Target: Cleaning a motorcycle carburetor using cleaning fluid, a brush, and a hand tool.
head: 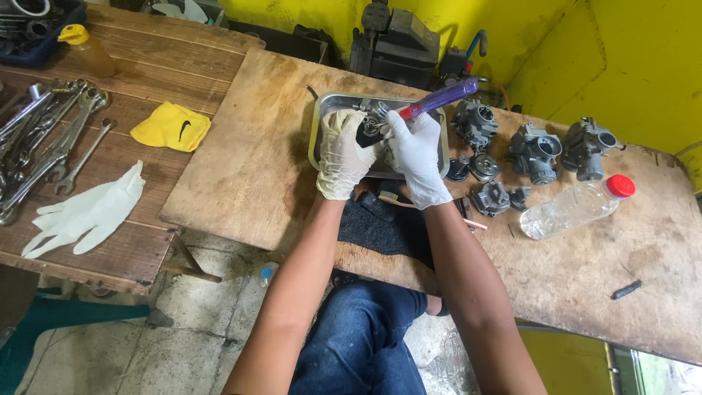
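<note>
I am gripping a small metal carburetor part (374, 117) in my gloved left hand (342, 153), holding it over the metal tray (319, 121). My right hand (418, 157) is closing around a purple-handled screwdriver (439, 99), its tip on the part. Farther right, a clear plastic bottle (578, 207) is lying, holding clear liquid.
</note>
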